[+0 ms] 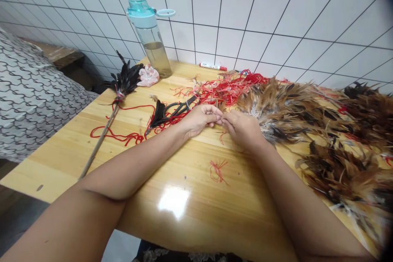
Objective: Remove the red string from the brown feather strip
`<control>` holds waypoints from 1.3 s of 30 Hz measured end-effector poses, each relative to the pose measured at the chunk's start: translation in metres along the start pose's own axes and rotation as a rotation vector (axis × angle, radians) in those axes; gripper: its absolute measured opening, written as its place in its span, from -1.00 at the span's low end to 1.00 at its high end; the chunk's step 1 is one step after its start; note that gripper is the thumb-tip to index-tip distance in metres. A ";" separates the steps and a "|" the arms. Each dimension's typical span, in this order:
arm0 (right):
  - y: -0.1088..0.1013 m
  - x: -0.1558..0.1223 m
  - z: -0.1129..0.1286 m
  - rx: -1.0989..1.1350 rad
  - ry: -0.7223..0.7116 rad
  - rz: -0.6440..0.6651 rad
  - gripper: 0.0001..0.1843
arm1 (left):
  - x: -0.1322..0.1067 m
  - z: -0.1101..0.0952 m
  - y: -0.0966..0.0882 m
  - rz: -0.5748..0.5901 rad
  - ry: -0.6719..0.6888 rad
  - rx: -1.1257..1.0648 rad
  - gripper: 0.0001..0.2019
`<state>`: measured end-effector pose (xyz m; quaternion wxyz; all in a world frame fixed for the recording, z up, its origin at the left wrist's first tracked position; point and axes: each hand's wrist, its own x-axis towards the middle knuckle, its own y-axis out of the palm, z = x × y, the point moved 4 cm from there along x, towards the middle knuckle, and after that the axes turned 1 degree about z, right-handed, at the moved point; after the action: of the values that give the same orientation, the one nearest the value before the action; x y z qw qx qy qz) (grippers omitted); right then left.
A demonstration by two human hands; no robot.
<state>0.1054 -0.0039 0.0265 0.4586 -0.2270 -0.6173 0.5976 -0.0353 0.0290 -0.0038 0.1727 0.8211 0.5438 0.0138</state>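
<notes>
My left hand [205, 118] and my right hand [242, 128] meet above the middle of the table, fingertips pinched together. What lies between them is too small to make out. Just below the fingers a thin red strand [222, 136] shows; whether it hangs from them or lies on the wood, I cannot tell. Left of my left hand are black-handled scissors [175, 109] and red cord [135, 136]. A heap of red threads [236, 88] lies behind both hands. Brown feathers [285, 108] are piled right beside my right hand. Nearer me sits a small red thread tangle [218, 170].
On the left, a stick with black feathers tied on its end [101, 141] lies across the wooden table [138, 213]. A water bottle [153, 45] stands by the tiled wall, near crumpled pinkish plastic [148, 75]. A red-capped marker [213, 66] and more feather bundles [346, 172] are around.
</notes>
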 end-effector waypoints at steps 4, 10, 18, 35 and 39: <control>0.000 0.004 -0.018 0.332 0.168 -0.079 -0.78 | -0.003 -0.004 0.003 -0.006 0.004 0.019 -0.88; 0.010 0.006 -0.025 0.574 0.241 -0.066 -0.81 | -0.002 -0.003 0.005 0.000 0.020 0.043 -0.86; 0.018 0.004 -0.019 0.591 0.340 -0.047 -0.81 | 0.001 0.002 0.003 0.002 0.033 0.012 -0.82; 0.018 0.004 -0.020 0.741 0.412 0.019 -0.90 | 0.003 0.008 0.000 0.034 -0.065 -0.130 -0.82; 0.017 0.004 -0.019 0.706 0.383 0.000 -0.91 | 0.002 0.007 0.000 0.038 -0.056 -0.086 -0.79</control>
<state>0.1148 0.0129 0.0088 0.6153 -0.1629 -0.2773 0.7197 -0.0330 0.0291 -0.0108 0.2229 0.8231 0.5220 0.0177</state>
